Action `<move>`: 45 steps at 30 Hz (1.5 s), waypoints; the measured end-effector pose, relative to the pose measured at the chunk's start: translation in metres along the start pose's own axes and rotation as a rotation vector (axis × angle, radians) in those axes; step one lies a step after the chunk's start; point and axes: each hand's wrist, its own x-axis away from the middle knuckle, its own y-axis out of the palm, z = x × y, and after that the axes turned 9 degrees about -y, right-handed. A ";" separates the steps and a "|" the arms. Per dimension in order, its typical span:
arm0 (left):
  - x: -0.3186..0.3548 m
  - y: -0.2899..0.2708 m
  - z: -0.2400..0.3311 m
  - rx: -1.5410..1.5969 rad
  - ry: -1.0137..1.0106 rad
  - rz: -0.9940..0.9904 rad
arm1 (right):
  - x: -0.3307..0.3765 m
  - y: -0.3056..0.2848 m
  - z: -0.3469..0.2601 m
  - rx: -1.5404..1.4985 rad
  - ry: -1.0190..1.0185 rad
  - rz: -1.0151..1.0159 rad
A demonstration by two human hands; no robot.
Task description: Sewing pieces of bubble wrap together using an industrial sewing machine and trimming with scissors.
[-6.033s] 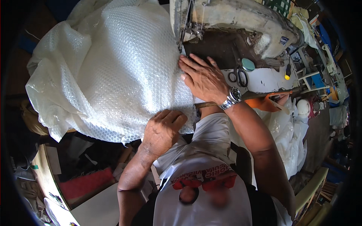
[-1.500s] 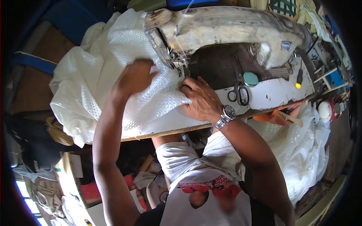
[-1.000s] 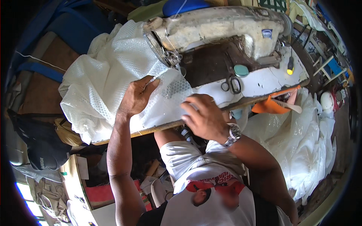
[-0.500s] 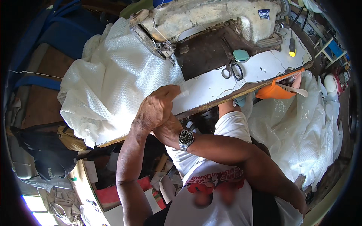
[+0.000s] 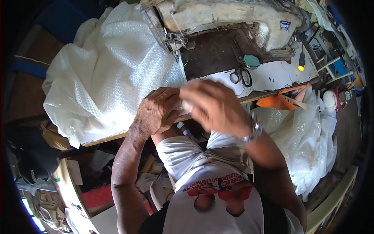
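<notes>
A large sheet of bubble wrap (image 5: 105,74) lies bunched over the left of the sewing table, reaching under the sewing machine's needle end (image 5: 179,43). My left hand (image 5: 157,109) is closed, its fingers curled on the front edge of the bubble wrap by the table's edge. Just right of it is my right hand (image 5: 216,107), smeared by motion, with a wristwatch (image 5: 254,128) on its wrist. A small whitish bit shows between the two hands; I cannot make out which hand has it.
The sewing machine (image 5: 230,15) spans the table's back. Scissors (image 5: 243,77), a green oval case (image 5: 251,61) and a yellow-and-black screwdriver (image 5: 301,62) lie on the table. An orange pouch (image 5: 276,101) hangs at the front edge, above more clear plastic sheeting (image 5: 304,144).
My right hand has come out from beneath my left forearm and moved up and right, so my arms no longer cross. My left hand stays at the bubble wrap's front edge. The view has shifted slightly.
</notes>
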 end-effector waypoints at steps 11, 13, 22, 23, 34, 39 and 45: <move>0.015 0.014 -0.030 0.103 -0.068 0.075 | 0.000 0.041 0.016 0.384 0.093 -0.407; 0.020 0.016 -0.029 0.115 -0.065 0.072 | 0.000 0.046 0.007 0.418 0.109 -0.442; 0.027 0.008 -0.030 0.120 -0.001 0.098 | -0.036 0.052 0.055 0.313 0.055 -0.319; 0.022 0.005 -0.030 0.120 0.012 0.113 | -0.040 0.055 0.051 0.348 0.148 -0.457; 0.029 0.003 -0.014 0.122 0.023 0.126 | 0.000 0.055 0.015 0.366 0.157 -0.377; 0.030 -0.008 -0.003 0.175 -0.004 0.106 | 0.000 0.045 -0.004 0.423 0.143 -0.364; -0.051 -0.058 -0.068 0.199 -0.102 -0.022 | 0.011 0.044 -0.013 0.386 0.188 -0.363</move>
